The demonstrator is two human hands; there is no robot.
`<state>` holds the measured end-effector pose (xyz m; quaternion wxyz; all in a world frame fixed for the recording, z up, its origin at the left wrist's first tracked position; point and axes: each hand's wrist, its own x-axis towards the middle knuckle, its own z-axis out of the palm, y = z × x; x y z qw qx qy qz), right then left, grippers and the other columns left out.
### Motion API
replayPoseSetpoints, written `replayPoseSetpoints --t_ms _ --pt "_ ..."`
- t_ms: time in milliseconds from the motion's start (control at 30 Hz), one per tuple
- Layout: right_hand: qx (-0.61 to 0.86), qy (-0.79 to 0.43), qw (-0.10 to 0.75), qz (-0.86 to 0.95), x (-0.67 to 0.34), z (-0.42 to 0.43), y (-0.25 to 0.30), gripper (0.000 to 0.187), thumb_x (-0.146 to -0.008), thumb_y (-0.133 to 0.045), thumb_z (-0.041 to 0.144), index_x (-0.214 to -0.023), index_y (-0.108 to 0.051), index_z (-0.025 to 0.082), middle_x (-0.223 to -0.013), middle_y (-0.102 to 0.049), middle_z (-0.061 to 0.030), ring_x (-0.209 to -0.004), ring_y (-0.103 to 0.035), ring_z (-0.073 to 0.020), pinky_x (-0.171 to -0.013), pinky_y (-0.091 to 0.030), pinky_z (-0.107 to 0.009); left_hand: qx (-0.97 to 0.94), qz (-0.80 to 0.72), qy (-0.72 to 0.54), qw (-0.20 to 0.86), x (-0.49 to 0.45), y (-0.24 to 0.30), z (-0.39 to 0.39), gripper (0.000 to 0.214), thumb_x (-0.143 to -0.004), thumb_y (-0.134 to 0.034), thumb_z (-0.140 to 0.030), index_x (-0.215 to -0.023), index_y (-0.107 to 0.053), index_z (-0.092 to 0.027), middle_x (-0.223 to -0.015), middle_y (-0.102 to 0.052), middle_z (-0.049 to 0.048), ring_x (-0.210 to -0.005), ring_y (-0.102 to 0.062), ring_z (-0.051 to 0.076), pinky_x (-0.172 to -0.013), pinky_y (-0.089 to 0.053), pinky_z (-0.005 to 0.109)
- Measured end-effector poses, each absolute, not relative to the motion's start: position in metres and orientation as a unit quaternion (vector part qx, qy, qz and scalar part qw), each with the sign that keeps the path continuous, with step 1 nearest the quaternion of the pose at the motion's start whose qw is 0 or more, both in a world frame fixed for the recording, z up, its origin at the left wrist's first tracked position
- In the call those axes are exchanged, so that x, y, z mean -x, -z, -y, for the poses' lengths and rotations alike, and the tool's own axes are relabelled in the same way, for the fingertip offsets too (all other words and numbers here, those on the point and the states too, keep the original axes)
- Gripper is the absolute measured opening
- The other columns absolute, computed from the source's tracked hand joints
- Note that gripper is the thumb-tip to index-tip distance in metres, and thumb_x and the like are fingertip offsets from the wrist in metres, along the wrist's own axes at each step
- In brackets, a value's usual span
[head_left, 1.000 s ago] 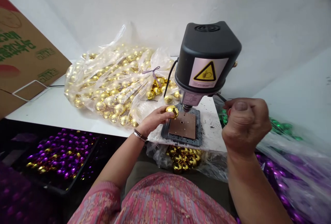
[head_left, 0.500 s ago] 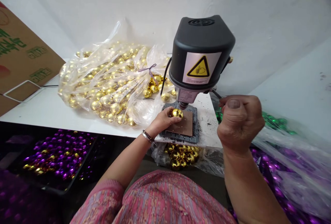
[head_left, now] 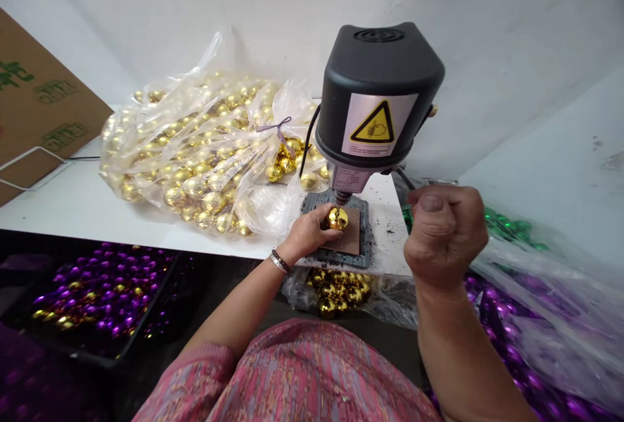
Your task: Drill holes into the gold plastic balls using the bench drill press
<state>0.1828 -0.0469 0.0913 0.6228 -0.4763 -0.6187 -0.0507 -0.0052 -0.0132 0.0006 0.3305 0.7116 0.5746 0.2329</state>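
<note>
Between the thumb and fingers of my left hand (head_left: 312, 235) is a shiny gold ball (head_left: 338, 218), directly under the chuck of a black bench drill press (head_left: 380, 90). A brown board (head_left: 351, 240) lies beneath the ball on the drill's grey base (head_left: 363, 258). My right hand (head_left: 446, 230) is closed in a fist around the drill's feed lever (head_left: 405, 178); its grip end is hidden inside the fingers. Dark shavings are scattered about the base.
Left of the drill lies a big clear plastic bag of gold balls (head_left: 195, 155). A cardboard box (head_left: 43, 103) stands at far left. Below the white table (head_left: 58, 217) are a black tray of purple and gold balls (head_left: 112, 360) and a bag of gold balls (head_left: 336, 292). Purple and green balls lie at right.
The gold ball now stands more clear of my left fingers, whose grip has shifted to its left side. My right hand stays on the lever. The whole view has shifted slightly.
</note>
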Motion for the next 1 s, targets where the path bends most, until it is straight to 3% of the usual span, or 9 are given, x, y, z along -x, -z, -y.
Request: replayPoseSetpoints --t_ms 300,500,767,1000 --pt "0.429 0.088 0.601 0.668 -0.187 0.047 -0.079 0.010 -0.089 -0.055 0.023 -0.078 -0.056 0.023 -0.066 -0.057 0.0039 -0.059 -0.052 -0.0093 -0.059 -0.043 -0.025 -0.700 -0.586 -0.230 0.337 0.004 -0.002 0.014 0.067 -0.077 -0.075 -0.031 -0.141 -0.057 -0.022 -0.121 -0.072 0.0062 -0.105 -0.067 0.026 -0.095 -0.050 0.035" --pt "0.402 0.094 0.635 0.653 -0.184 0.041 -0.059 0.004 -0.088 -0.052 0.021 -0.086 -0.056 0.023 -0.074 -0.062 0.0026 -0.071 -0.063 -0.0121 -0.069 -0.051 -0.028 -0.696 -0.582 -0.243 0.345 0.005 0.001 0.015 0.067 -0.076 -0.077 -0.032 -0.140 -0.058 -0.024 -0.119 -0.073 0.0050 -0.105 -0.067 0.025 -0.094 -0.050 0.033" --pt "0.330 0.069 0.684 0.647 -0.182 0.028 -0.034 0.011 -0.087 -0.052 0.016 -0.096 -0.055 0.022 -0.076 -0.058 0.0029 -0.077 -0.065 -0.0139 -0.074 -0.055 -0.033 -0.691 -0.579 -0.248 0.355 0.006 0.004 0.013 0.067 -0.075 -0.077 -0.034 -0.139 -0.059 -0.024 -0.116 -0.073 0.0034 -0.107 -0.067 0.025 -0.099 -0.049 0.034" --pt "0.323 0.080 0.680 0.654 -0.182 0.028 -0.024 0.011 -0.088 -0.051 0.017 -0.097 -0.055 0.022 -0.079 -0.061 0.0018 -0.078 -0.066 -0.0140 -0.071 -0.054 -0.032 -0.683 -0.564 -0.267 0.380 0.008 0.007 0.012 0.069 -0.074 -0.078 -0.034 -0.140 -0.058 -0.025 -0.127 -0.070 0.0039 -0.114 -0.065 0.026 -0.104 -0.047 0.036"
